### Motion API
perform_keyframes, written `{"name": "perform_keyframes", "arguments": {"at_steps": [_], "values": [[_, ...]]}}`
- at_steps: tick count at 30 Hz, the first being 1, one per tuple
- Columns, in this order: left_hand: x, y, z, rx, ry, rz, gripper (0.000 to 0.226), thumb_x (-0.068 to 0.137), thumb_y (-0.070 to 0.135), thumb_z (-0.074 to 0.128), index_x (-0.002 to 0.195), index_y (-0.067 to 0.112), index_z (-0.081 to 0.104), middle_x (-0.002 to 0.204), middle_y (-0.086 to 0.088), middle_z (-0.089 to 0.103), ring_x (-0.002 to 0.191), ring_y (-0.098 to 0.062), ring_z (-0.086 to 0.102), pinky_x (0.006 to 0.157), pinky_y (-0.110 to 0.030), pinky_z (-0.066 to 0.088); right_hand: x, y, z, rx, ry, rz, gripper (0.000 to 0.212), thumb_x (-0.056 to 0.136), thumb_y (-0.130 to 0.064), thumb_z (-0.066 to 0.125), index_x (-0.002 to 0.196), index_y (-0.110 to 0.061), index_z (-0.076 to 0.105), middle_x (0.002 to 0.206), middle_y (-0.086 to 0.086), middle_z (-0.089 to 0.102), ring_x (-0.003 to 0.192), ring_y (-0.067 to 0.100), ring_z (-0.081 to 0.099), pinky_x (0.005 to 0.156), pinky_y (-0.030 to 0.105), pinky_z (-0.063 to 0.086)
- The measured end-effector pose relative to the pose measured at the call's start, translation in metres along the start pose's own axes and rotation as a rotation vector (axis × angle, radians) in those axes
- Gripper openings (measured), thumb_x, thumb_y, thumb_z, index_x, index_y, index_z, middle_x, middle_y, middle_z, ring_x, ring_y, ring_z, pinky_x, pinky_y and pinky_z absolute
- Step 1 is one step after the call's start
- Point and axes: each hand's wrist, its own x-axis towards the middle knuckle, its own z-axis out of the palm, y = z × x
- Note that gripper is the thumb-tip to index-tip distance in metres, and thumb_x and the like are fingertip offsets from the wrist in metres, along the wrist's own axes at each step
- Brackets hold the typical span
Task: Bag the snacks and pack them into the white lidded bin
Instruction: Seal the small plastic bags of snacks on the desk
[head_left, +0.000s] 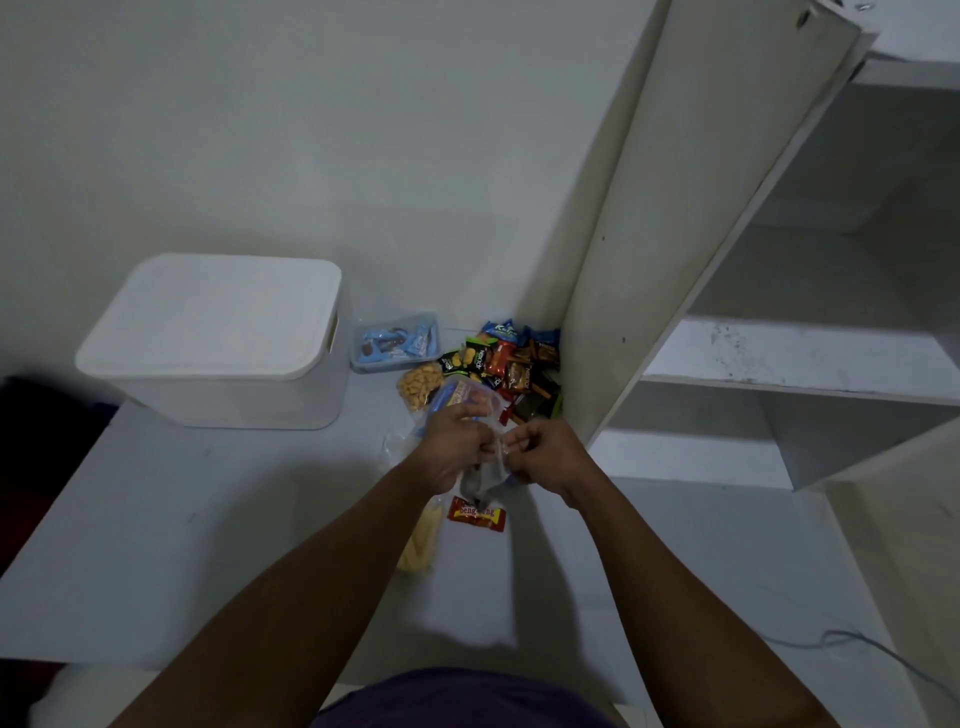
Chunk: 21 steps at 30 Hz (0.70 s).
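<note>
Pale table (182, 519) bears bin (218, 338), snack pile (514, 369) (mixed wrappers), perhaps a tray (395, 343).

Both hands, left hand (457, 452) and right hand (545, 457), pinch a clear plastic bag (485, 475) above a red snack packet (477, 514); the white lidded bin (218, 343) sits closed nearby.

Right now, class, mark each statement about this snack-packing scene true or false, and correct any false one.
1. The white plastic lidded bin has its lid on. True.
2. The left hand and right hand both pinch the clear plastic bag. True.
3. The red rectangular snack wrapper lies inside the bin. False: it lies on the white surface, nearer the person than the hands.
4. The small clear tub of blue-wrapped snacks stands left of the bin. False: it stands right of it.
</note>
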Motion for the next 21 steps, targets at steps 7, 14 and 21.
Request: {"name": "perform_keyframes", "arguments": {"at_steps": [7, 14, 21], "values": [[0.003, -0.002, 0.003, -0.084, -0.068, -0.022, 0.059, 0.079, -0.024, 0.056, 0.126, 0.011, 0.051, 0.079, -0.011, 0.059, 0.082, -0.024, 0.062, 0.072, -0.036, 0.059, -0.002, -0.002, 0.004, 0.072, 0.111, -0.005, 0.015, 0.087, 0.013, 0.057, 0.094, 0.005, 0.068, 0.077, 0.01, 0.059, 0.073, 0.022, 0.056, 0.065, 0.036, 0.053], [-0.003, -0.004, 0.006, -0.134, -0.118, -0.05, 0.053, 0.082, -0.021, 0.057, 0.124, 0.011, 0.048, 0.097, -0.016, 0.062, 0.097, -0.029, 0.062, 0.063, -0.03, 0.06, -0.006, 0.001, 0.0, -0.014, 0.087, -0.051, 0.016, 0.087, 0.006, 0.058, 0.087, -0.004, 0.069, 0.075, 0.01, 0.062, 0.069, 0.023, 0.059, 0.067, 0.037, 0.053], [0.011, 0.002, -0.01, 0.133, -0.002, 0.158, 0.055, 0.08, -0.007, 0.065, 0.126, 0.022, 0.053, 0.13, -0.006, 0.055, 0.115, -0.026, 0.058, 0.07, -0.027, 0.058, -0.008, -0.013, -0.013, 0.095, 0.084, -0.081, 0.023, 0.096, -0.006, 0.049, 0.092, -0.007, 0.073, 0.086, 0.007, 0.066, 0.075, 0.018, 0.059, 0.069, 0.033, 0.049]]}}
